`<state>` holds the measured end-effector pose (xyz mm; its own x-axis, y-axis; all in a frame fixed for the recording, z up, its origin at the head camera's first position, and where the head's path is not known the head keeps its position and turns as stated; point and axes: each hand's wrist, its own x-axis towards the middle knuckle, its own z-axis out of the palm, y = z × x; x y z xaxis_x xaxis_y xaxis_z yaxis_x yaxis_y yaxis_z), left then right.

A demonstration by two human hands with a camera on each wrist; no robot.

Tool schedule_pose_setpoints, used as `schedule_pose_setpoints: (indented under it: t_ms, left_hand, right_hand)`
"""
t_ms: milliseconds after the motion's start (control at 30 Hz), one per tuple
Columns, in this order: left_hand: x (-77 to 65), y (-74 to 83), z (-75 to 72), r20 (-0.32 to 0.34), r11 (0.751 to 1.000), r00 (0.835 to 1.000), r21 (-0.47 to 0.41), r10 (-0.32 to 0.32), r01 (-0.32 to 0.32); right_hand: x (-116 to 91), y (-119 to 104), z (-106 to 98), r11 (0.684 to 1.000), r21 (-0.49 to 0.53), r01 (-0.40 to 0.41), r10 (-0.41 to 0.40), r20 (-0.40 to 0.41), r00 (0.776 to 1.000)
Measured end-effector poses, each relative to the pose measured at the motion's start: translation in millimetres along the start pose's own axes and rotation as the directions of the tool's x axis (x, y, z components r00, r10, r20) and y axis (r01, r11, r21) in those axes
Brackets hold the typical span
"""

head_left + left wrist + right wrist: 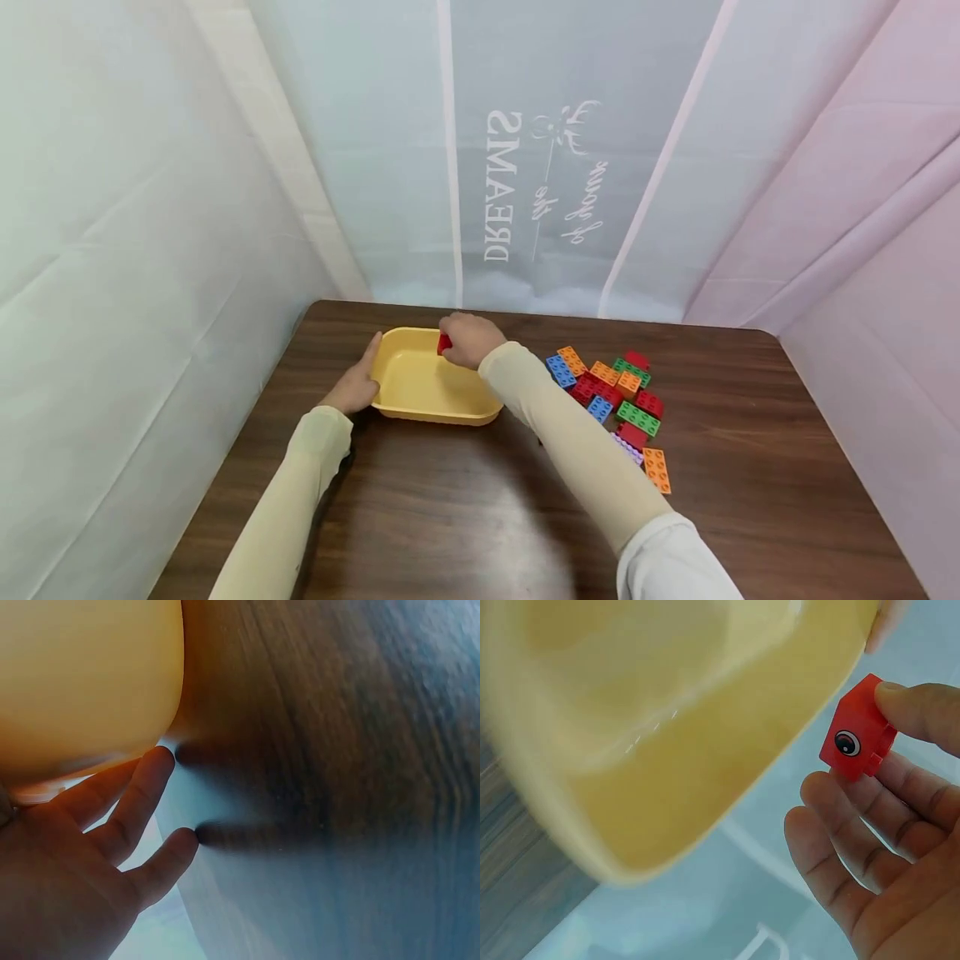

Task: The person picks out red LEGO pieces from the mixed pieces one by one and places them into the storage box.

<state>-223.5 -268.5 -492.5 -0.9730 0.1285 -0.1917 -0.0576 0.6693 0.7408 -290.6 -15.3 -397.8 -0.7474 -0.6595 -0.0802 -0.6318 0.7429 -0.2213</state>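
Note:
A yellow tray (427, 414) stands on the dark wooden table, its inside bare in the head view. My left hand (356, 382) rests against the tray's left side, index finger stretched along the rim. In the left wrist view the other fingers (146, 791) extend beside the tray's outer wall, tips at the tabletop. Over the tray's far right part, my right hand (474, 340) pinches a red toy brick (855, 731) between thumb and fingertips. The brick has a slanted face and a printed eye on its side.
Right of the tray lies a loose pile of building bricks, among them a green brick (638, 418), a blue brick (560, 371), an orange brick (656, 471) and a purple brick (628, 450). My right forearm overlaps some of them. A pale curtain (405, 167) hangs behind the table.

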Motion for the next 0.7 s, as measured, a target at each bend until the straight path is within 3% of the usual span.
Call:
schedule_pose_setpoints:
  t_ms: [433, 700]
  left_hand:
    - [0.4, -1.3, 0.0, -0.03, 1.0, 1.0, 0.02, -0.008, 0.008]
    - [3.4, 0.0, 2.8, -0.024, 1.0, 1.0, 0.014, 0.001, 0.0]
  right_hand:
    - [50, -37, 31, 0.993, -0.101, 0.065, -0.056, 0.087, 0.995]
    - [71, -50, 62, 0.982, -0.185, 0.048, -0.027, 0.113, 0.993]
